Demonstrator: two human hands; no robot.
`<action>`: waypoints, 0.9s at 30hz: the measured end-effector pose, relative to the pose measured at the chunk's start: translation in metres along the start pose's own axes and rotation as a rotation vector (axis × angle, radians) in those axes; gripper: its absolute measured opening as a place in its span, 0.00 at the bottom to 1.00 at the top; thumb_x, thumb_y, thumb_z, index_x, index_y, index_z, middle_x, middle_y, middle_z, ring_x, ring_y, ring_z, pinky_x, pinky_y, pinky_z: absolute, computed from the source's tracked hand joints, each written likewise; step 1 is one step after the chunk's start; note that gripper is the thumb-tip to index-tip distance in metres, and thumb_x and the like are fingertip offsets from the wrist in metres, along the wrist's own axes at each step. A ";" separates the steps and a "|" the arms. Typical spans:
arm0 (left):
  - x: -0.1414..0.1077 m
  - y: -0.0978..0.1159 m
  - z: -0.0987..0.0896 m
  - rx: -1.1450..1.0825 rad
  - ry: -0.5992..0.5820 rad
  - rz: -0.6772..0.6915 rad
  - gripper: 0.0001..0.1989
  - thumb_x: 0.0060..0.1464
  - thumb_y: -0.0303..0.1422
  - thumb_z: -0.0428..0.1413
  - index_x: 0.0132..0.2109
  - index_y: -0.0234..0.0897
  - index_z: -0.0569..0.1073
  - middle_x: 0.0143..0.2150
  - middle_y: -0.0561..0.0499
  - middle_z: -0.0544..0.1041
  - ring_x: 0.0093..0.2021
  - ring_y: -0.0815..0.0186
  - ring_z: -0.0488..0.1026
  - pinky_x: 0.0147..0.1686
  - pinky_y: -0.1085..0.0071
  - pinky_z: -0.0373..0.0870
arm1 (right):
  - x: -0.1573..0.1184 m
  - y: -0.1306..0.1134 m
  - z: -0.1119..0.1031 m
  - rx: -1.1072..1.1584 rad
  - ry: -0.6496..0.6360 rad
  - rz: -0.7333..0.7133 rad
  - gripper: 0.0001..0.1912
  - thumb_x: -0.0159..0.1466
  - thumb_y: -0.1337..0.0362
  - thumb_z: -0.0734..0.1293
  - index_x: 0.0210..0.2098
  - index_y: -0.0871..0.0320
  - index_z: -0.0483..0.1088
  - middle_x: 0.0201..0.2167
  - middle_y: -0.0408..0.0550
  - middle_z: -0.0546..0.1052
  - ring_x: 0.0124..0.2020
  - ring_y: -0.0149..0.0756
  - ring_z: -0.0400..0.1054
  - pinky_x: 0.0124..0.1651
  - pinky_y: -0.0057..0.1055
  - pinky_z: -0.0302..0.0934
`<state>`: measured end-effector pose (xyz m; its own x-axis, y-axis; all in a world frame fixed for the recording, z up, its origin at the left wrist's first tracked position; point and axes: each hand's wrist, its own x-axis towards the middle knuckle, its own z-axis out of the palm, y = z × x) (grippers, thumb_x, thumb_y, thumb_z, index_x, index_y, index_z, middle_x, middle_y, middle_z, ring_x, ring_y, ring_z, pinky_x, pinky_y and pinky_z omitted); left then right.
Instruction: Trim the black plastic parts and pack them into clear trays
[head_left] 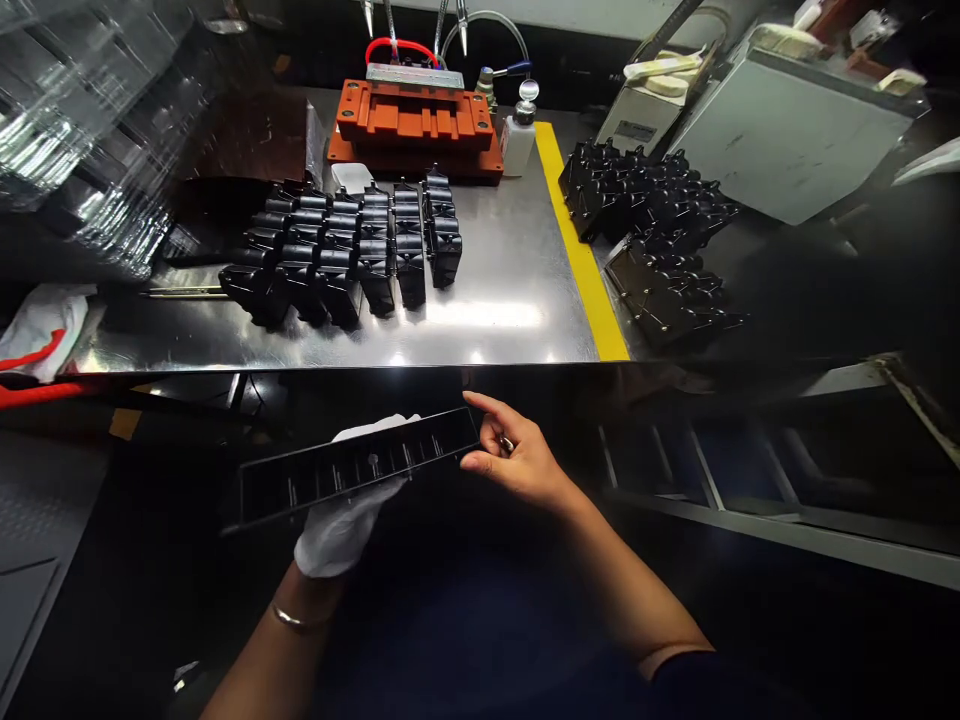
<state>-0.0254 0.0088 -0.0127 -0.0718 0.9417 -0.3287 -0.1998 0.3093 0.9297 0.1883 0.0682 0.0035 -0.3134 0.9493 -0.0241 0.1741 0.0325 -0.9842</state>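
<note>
A long black plastic housing (360, 460), divided inside by thin ribs, is held at a slant above the floor in front of the bench. My left hand (341, 530), in a white glove, supports it from beneath with the fingers behind its far side. My bare right hand (521, 455) is at the housing's right end, index finger and thumb spread apart above and below the corner. Its other fingers curl inward, with a small metallic glint among them that I cannot identify. Whether these fingers touch the housing is unclear.
Rows of black housings (337, 250) stand on the metal bench (510, 330). More black housings (652, 200) sit right of a yellow strip (577, 240). Behind are an orange fixture (416, 120) and a white bottle (517, 145). Clear plastic packaging (82, 130) fills the upper left.
</note>
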 end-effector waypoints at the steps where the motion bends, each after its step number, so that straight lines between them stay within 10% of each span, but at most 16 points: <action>1: 0.002 0.002 0.003 -0.098 -0.031 -0.041 0.09 0.47 0.38 0.63 0.36 0.41 0.79 0.41 0.48 0.81 0.49 0.54 0.76 0.51 0.53 0.71 | 0.000 -0.003 -0.002 -0.025 -0.040 -0.021 0.28 0.53 0.52 0.74 0.50 0.58 0.72 0.19 0.34 0.63 0.18 0.22 0.49 0.22 0.23 0.50; 4: 0.008 0.008 0.017 -0.542 -0.080 -0.149 0.08 0.44 0.32 0.65 0.36 0.41 0.79 0.41 0.50 0.82 0.48 0.56 0.77 0.51 0.56 0.73 | 0.000 -0.007 0.003 -0.132 -0.002 -0.106 0.23 0.56 0.52 0.72 0.46 0.59 0.74 0.23 0.39 0.69 0.18 0.22 0.51 0.22 0.24 0.52; 8: 0.019 0.022 0.036 -0.800 0.136 -0.177 0.07 0.50 0.32 0.62 0.38 0.40 0.78 0.43 0.50 0.82 0.46 0.59 0.77 0.42 0.60 0.78 | 0.000 -0.003 0.024 -0.320 0.089 -0.227 0.21 0.59 0.53 0.70 0.48 0.58 0.72 0.32 0.47 0.76 0.22 0.27 0.62 0.27 0.27 0.59; 15: 0.025 0.039 0.050 -0.720 0.407 0.036 0.13 0.46 0.25 0.64 0.41 0.40 0.77 0.42 0.53 0.81 0.48 0.62 0.77 0.51 0.64 0.74 | -0.010 -0.009 0.034 -0.327 0.104 0.055 0.16 0.68 0.53 0.59 0.49 0.56 0.66 0.30 0.43 0.74 0.29 0.31 0.69 0.34 0.28 0.62; 27: 0.014 0.029 0.059 -0.358 0.547 0.444 0.32 0.39 0.27 0.69 0.51 0.49 0.66 0.49 0.56 0.74 0.55 0.60 0.71 0.58 0.57 0.67 | -0.018 0.007 0.058 -0.037 0.261 -0.010 0.08 0.64 0.60 0.64 0.37 0.56 0.73 0.31 0.45 0.77 0.30 0.31 0.70 0.32 0.26 0.63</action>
<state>0.0259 0.0385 0.0197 -0.6702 0.7397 -0.0605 -0.3356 -0.2294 0.9136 0.1409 0.0327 -0.0132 -0.0651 0.9972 0.0362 0.2078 0.0490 -0.9769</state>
